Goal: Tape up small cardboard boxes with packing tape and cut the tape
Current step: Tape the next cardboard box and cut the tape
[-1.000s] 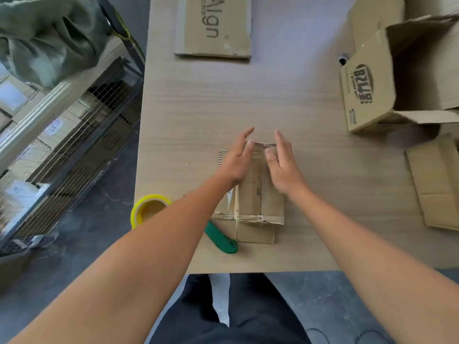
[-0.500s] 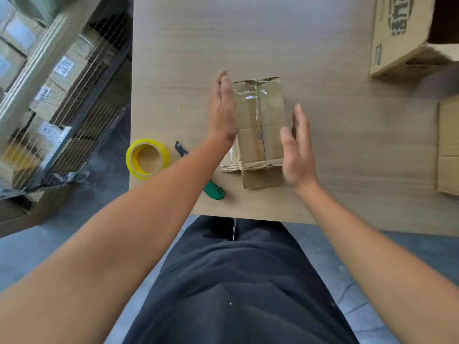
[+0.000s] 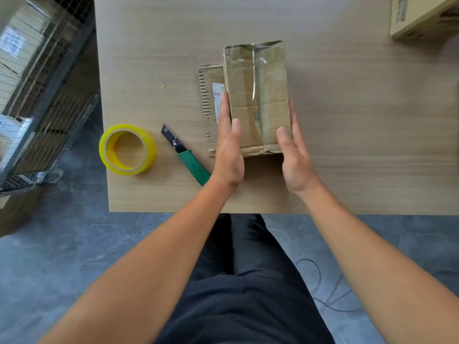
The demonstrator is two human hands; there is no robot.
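The person's left forearm (image 3: 149, 269) and right forearm (image 3: 372, 256) were bare along all of their visible length, slim and smooth in outline, widening toward the near edge of the view. The left hand (image 3: 228, 155) and the right hand (image 3: 295, 162) were bare as well, down to the fingers. Between the arms lay dark trousers (image 3: 248, 294), almost black, of plain matte cloth. A deeper shadowed cleft parted the two legs at the far end, and soft creases crossed the cloth nearer in.
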